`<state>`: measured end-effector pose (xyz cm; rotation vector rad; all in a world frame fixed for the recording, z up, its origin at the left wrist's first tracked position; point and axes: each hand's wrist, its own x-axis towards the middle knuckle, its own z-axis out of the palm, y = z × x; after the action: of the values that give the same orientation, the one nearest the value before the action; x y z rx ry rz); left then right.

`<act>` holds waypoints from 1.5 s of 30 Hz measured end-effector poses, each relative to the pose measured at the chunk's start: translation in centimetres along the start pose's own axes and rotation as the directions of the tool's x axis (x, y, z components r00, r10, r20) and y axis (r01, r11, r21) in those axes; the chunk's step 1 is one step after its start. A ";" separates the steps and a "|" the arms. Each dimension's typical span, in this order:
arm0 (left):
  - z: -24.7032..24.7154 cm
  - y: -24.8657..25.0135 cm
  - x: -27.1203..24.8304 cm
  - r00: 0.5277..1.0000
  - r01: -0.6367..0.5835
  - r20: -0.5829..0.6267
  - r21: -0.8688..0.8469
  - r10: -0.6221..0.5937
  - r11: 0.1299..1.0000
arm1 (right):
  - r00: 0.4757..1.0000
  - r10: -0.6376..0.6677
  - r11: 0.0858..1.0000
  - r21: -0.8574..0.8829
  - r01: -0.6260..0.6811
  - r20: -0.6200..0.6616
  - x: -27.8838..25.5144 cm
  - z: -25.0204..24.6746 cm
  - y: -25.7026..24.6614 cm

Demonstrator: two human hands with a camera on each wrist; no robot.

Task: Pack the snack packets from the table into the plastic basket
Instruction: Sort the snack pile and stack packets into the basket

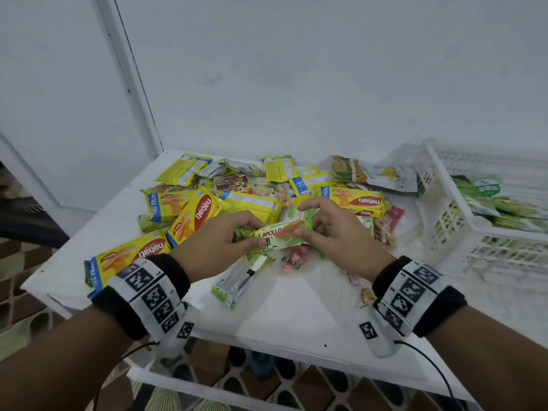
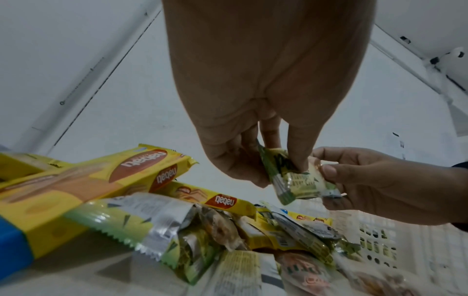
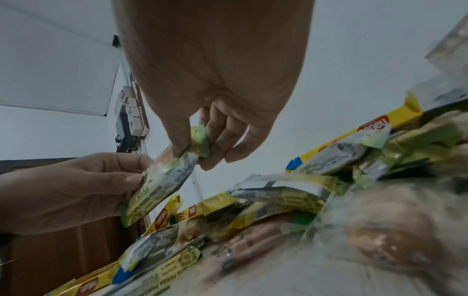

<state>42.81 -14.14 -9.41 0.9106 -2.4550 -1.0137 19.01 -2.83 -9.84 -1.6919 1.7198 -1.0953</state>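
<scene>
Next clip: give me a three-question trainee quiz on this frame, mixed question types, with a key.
1. True or false: both the left hand and the right hand hold the green Apollo packet.
2. Multiple choice: the white plastic basket sits A) at the table's left edge, B) on the right side of the table, C) on the floor.
3. Fill in: the packets already in the basket are mostly ___ in colour.

Key: 1 true, each hand pinches one end. 2 B. 3 green.
</scene>
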 end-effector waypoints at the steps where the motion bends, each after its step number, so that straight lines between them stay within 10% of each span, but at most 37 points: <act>1: -0.2 -0.1 0.1 1.000 0.003 -0.004 -0.001 -0.003 1.000 | 1.000 -0.003 1.000 0.000 0.003 -0.014 0.2 0.2 -0.2; 9: -1.2 0.1 1.4 0.982 -0.025 -0.187 -0.149 -0.003 0.988 | 0.992 0.031 0.998 -0.043 -0.037 -0.126 2.0 0.6 -0.4; 19: -2.1 -1.5 3.2 0.948 -0.005 -0.313 -0.173 -0.051 0.985 | 0.992 0.127 0.761 -0.639 -0.112 -0.023 2.1 -1.9 3.5; 24: -2.4 -1.5 3.7 0.939 -0.024 -0.342 -0.178 -0.039 0.984 | 0.980 -0.019 0.762 -0.631 0.142 0.198 2.6 0.1 1.5; 31: -4.0 -2.0 2.2 0.918 -0.022 -0.391 -0.197 -0.058 0.980 | 0.795 -0.093 0.736 -0.496 0.461 0.600 3.5 5.8 -2.2; 45: -5.1 -3.6 -2.1 0.901 0.027 -0.407 -0.298 -0.153 0.954 | 0.778 -0.036 0.655 -0.573 0.493 0.627 4.6 8.0 -2.6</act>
<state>48.53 -17.26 -8.61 1.0287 -1.8635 -1.0361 26.48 -8.73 -11.34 -2.4964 1.5684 0.1293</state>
